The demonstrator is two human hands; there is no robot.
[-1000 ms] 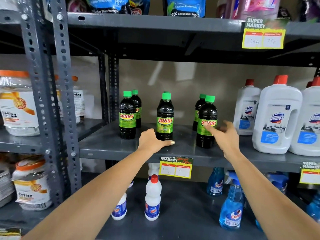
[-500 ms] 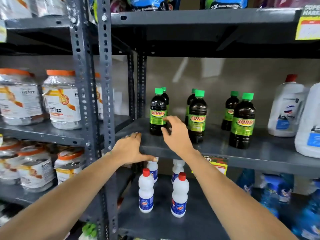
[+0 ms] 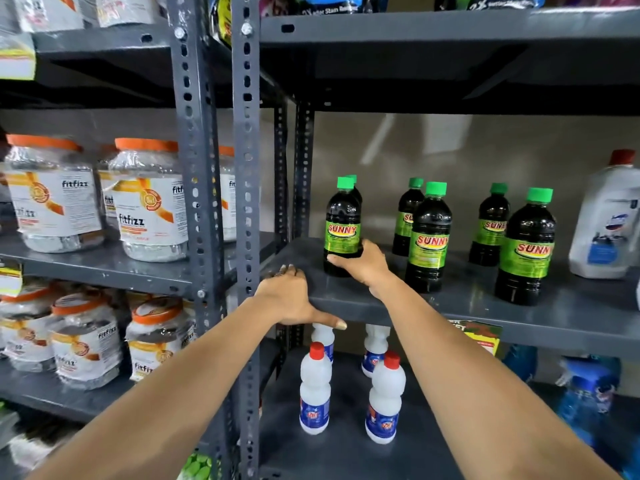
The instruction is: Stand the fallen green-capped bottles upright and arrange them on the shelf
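Several dark bottles with green caps and green SUNNY labels stand upright in two rows on the grey metal shelf (image 3: pixel 467 306). My right hand (image 3: pixel 363 266) grips the lower body of the front left bottle (image 3: pixel 342 226); another bottle stands close behind it, mostly hidden. The front middle bottle (image 3: pixel 428 237) and the front right bottle (image 3: pixel 526 247) stand free, each with one behind it. My left hand (image 3: pixel 294 297) rests on the shelf's front left edge, fingers on top and thumb under the lip, holding no bottle.
A large white jug (image 3: pixel 606 220) with a red cap stands right of the bottles. Two perforated grey uprights (image 3: pixel 246 168) rise just left of my left hand. Fitfizz jars (image 3: pixel 149 202) fill the left shelves. Small white red-capped bottles (image 3: pixel 315 389) and blue spray bottles (image 3: pixel 585 393) stand below.
The view has shifted left. My right hand left the right bottle, crossed over and closed on the front left bottle. My left hand slid left along the shelf edge.
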